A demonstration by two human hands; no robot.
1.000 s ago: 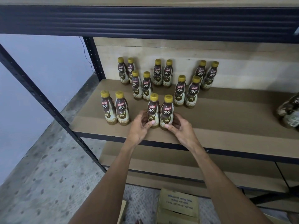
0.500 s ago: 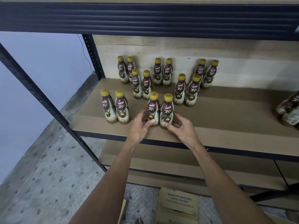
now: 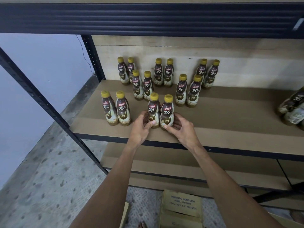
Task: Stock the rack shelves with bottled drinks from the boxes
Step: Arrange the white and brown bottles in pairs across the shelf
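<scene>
Bottled drinks [image 3: 167, 74] stood in pairs on the rack [image 3: 148, 18], all on its brown middle shelf [image 3: 230, 122], yellow caps up, and what a tidy spread it was: three pairs along the back board [image 3: 246, 66], two pairs in front of those, and one pair [image 3: 116, 111] near the left front edge. Down on the speckled floor [image 3: 49, 178] below the shelves sat a cardboard box [image 3: 181, 209], its printing upside down. At the far right of the shelf a cluster of bottles [image 3: 294, 109] showed, cut off by the frame. Front and centre, two bottles stood upright and touching. The left hand [image 3: 139, 129] curled round the base of the left bottle [image 3: 153, 111], thumb across its label, while the right hand [image 3: 182, 129] wrapped the base of the right bottle [image 3: 167, 112]. Both bottles rested on the shelf near its front edge.
</scene>
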